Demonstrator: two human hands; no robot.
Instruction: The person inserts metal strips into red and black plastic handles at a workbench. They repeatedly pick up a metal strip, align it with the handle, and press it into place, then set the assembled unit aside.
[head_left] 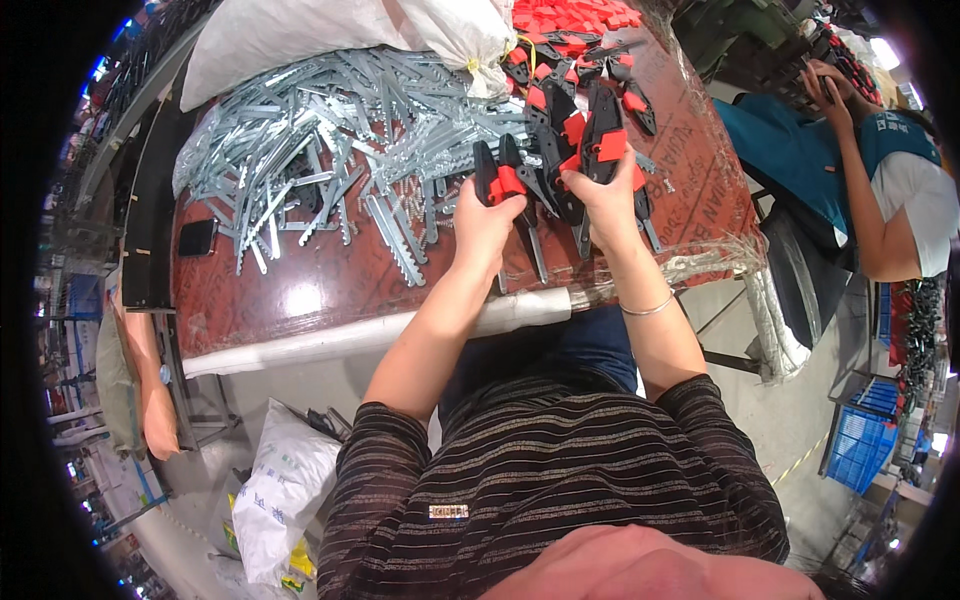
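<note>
My left hand (484, 228) is closed around a black-and-red clamp (508, 183), near the front edge of the table. To its right, my right hand (606, 200) grips another black-and-red clamp (604, 118), its thumb pressed to the side and its fingers mostly hidden behind. Between the two hands, more black clamp bodies (553, 150) with red parts stand or lie close together. Notched metal strips (400, 245) spread in a big heap left of my hands, with small coil springs (408, 198) among them.
A white sack (300, 40) lies behind the strips, and red plastic parts (575, 15) are piled at the far side. A dark phone (197, 238) rests on the red-brown table (330, 310). At the right a person (890, 190) works; blue crates (862, 435) stand below.
</note>
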